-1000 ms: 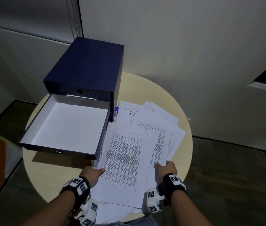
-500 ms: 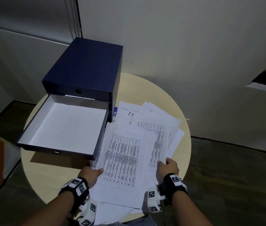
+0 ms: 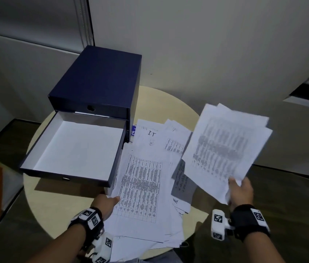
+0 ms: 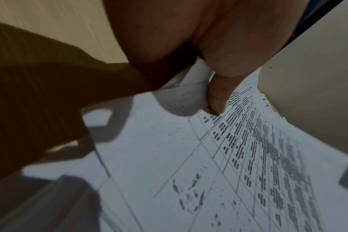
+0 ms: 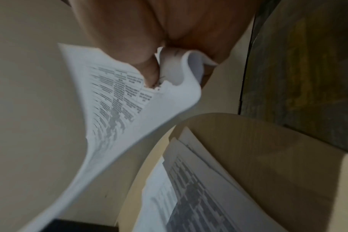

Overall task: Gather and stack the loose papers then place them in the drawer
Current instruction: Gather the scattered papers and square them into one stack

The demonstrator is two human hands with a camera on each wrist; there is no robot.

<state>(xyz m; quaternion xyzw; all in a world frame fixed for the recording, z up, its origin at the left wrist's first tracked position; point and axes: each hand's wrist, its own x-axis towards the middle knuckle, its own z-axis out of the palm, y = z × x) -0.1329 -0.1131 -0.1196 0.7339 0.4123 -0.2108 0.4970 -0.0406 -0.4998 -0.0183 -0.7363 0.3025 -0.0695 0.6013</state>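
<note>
An office: partition panels (image 3: 36,44), drawer box (image 3: 100,82), printed sheets (image 3: 142,179).

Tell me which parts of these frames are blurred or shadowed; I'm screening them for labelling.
Head view: the lifted sheets in the right hand are motion-smeared; the table pile prints sharp. Left wrist view: dark shadows cross the paper. Right wrist view: the held sheets blur away from the hand.

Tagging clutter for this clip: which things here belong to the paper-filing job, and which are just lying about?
Job:
- lifted sheets, held in the right hand
- paper pile on the table, its edge pinched by the left hand
- open drawer, nothing in it
- drawer box

Lying about:
- round table
- blue label beside the box
</note>
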